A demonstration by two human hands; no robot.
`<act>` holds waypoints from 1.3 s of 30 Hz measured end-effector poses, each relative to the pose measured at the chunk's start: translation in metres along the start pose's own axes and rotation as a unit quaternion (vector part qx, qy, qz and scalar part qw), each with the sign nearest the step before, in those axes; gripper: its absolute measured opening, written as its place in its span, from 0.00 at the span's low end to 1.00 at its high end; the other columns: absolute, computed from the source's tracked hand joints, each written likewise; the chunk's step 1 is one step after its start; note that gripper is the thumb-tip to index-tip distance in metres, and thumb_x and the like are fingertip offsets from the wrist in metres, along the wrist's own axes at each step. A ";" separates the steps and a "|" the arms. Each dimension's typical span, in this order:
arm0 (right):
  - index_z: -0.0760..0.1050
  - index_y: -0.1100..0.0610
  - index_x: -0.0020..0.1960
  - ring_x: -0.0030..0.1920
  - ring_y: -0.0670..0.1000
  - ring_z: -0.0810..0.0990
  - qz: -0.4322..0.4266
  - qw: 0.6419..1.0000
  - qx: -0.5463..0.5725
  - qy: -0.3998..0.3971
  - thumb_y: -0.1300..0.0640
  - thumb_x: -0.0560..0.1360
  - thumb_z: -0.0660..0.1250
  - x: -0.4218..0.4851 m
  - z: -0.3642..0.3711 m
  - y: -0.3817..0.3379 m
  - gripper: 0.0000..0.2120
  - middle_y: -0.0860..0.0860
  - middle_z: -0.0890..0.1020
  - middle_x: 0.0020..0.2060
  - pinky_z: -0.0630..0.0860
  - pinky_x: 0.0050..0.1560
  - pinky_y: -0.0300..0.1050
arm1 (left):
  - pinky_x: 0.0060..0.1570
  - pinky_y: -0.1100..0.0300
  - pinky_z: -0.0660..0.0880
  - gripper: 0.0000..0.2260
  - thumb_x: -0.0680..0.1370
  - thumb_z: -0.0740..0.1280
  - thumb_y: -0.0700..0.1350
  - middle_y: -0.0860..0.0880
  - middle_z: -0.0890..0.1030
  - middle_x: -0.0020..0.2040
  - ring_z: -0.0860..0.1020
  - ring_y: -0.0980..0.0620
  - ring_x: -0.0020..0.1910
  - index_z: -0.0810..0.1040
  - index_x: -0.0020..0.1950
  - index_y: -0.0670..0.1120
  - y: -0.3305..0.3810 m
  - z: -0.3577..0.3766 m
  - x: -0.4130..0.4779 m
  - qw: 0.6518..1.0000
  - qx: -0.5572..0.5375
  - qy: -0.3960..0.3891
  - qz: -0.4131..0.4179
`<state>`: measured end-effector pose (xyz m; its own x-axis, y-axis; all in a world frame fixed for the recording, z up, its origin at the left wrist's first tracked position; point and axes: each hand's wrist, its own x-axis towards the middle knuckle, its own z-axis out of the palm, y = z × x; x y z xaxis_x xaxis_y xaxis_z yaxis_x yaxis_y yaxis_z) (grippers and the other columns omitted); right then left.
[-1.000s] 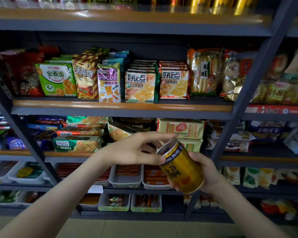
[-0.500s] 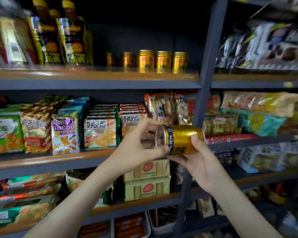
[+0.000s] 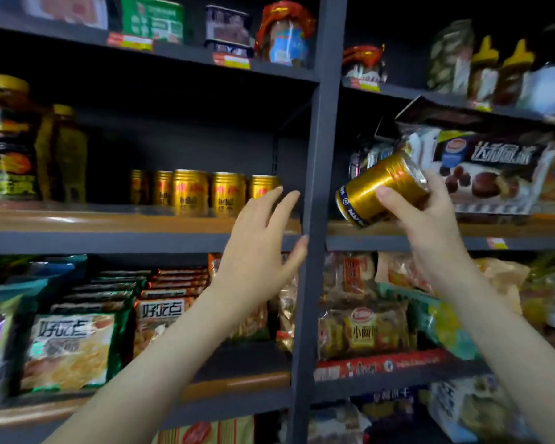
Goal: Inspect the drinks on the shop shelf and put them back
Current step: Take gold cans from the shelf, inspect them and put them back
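A gold can (image 3: 378,190) is gripped in the right hand (image 3: 430,225), the thumb laid across its side. It is held tilted, top toward the upper right, in the air to the right of the post (image 3: 316,283) and in front of a packet (image 3: 494,168). The left hand (image 3: 260,248) is open, fingers straight and spread, and is raised before the right end of the row of cans (image 3: 205,192) that stands upright toward the back of the shelf (image 3: 93,221). Whether a fingertip touches the last can cannot be told. The step in hand is judged to be the return of the can to its row. To do it well, the can should be brought upright before it is carried across, and the post must be cleared, since it stands between can and row. A place beside the last can or in front of the row should be chosen, and the can set flat on its base, label forward like the others. The neighbours may be steadied by the left hand, lest one be knocked over.
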<state>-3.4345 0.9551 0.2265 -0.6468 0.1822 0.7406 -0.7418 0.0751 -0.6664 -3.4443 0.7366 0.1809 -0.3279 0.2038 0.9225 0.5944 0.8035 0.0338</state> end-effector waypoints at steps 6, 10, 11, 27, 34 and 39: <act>0.69 0.46 0.60 0.55 0.50 0.78 0.004 0.986 -0.164 -0.021 0.48 0.67 0.77 0.087 -0.009 0.035 0.26 0.47 0.79 0.54 0.75 0.58 0.50 | 0.70 0.42 0.64 0.24 0.78 0.62 0.51 0.39 0.71 0.70 0.67 0.40 0.70 0.70 0.71 0.41 -0.005 0.055 0.037 0.991 0.123 0.024 0.040; 0.66 0.51 0.66 0.53 0.50 0.75 0.061 0.973 -0.214 -0.067 0.47 0.69 0.76 0.111 0.001 0.046 0.31 0.49 0.76 0.56 0.72 0.46 0.43 | 0.70 0.46 0.62 0.28 0.78 0.56 0.53 0.40 0.69 0.72 0.67 0.42 0.71 0.62 0.77 0.45 -0.008 0.072 0.042 0.990 0.139 -0.011 0.032; 0.65 0.52 0.69 0.52 0.50 0.74 0.071 0.970 -0.217 -0.081 0.47 0.70 0.75 0.116 0.003 0.047 0.32 0.49 0.75 0.56 0.70 0.44 0.42 | 0.70 0.46 0.62 0.28 0.78 0.56 0.53 0.40 0.68 0.73 0.66 0.42 0.71 0.59 0.78 0.47 -0.009 0.075 0.041 0.991 0.130 -0.014 0.026; 0.59 0.56 0.75 0.64 0.60 0.73 -0.011 0.895 -0.443 -0.054 0.41 0.74 0.68 0.101 0.025 0.050 0.36 0.60 0.73 0.66 0.70 0.55 0.49 | 0.71 0.47 0.62 0.26 0.81 0.55 0.55 0.43 0.67 0.74 0.66 0.44 0.71 0.59 0.78 0.50 -0.053 0.031 0.030 0.986 0.167 0.010 0.010; 0.58 0.57 0.75 0.67 0.49 0.66 -0.320 0.890 -0.318 -0.064 0.53 0.77 0.65 0.009 0.157 -0.011 0.30 0.53 0.70 0.67 0.62 0.63 0.37 | 0.72 0.43 0.60 0.25 0.79 0.61 0.50 0.37 0.69 0.71 0.67 0.39 0.69 0.67 0.75 0.43 -0.151 -0.082 -0.006 0.945 0.305 0.116 -0.016; 0.38 0.55 0.79 0.76 0.51 0.52 -0.311 0.831 -0.397 -0.235 0.53 0.79 0.64 0.015 0.312 -0.007 0.41 0.52 0.53 0.77 0.57 0.72 0.42 | 0.72 0.38 0.55 0.27 0.78 0.59 0.54 0.36 0.63 0.74 0.62 0.35 0.72 0.65 0.76 0.44 -0.238 -0.175 -0.024 0.906 0.407 0.104 -0.044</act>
<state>-3.4942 0.6517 0.2689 -0.3181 -0.5231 0.7907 -0.7291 0.6681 0.1486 -3.4498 0.4424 0.2174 -0.1511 0.0773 0.9855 -0.1938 0.9753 -0.1062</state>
